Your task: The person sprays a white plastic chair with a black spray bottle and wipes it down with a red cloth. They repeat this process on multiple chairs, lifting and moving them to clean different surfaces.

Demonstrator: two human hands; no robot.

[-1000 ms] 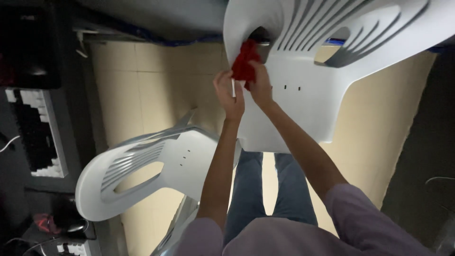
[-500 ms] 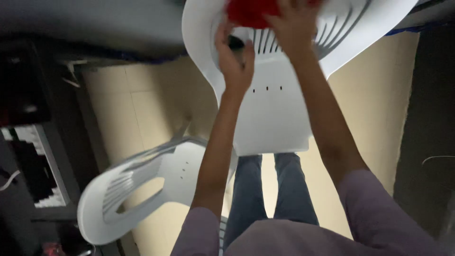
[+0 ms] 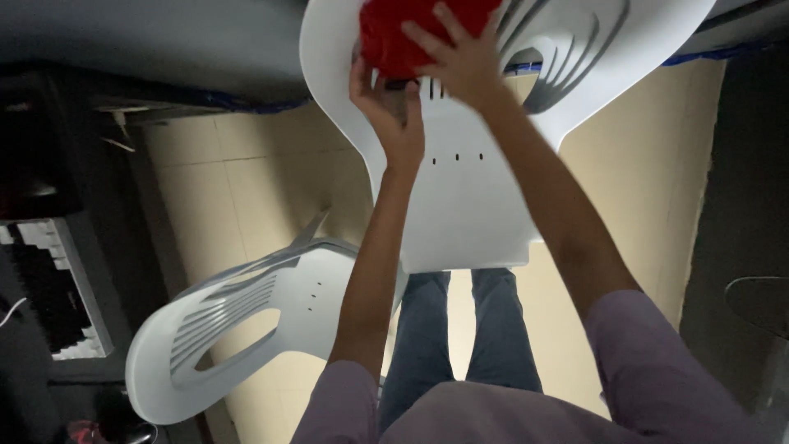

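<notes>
At the lower left of the frame the second white chair lies where it did a second ago, well apart from my hands, on the pale tiled floor. Moving right to upper centre, my left hand has risen with the work: a second ago it pinched the cloth low on the chair back, now it sits just under the red cloth, fingers curled against the cloth's lower edge and the white plastic. I cannot tell whether that grip is closed on the cloth or only bracing beside it, since the fingertips are hidden. Right of it, my right hand has changed most: it is now spread flat, fingers apart, pressing the cloth onto the slatted back of the white chair rather than gripping it. The cloth itself has gone from a small bunched wad to a wider pad, near the top edge of the frame, partly cut off. I judge the wiping has moved up the chair back, with the seat below my wrists bare of the cloth
</notes>
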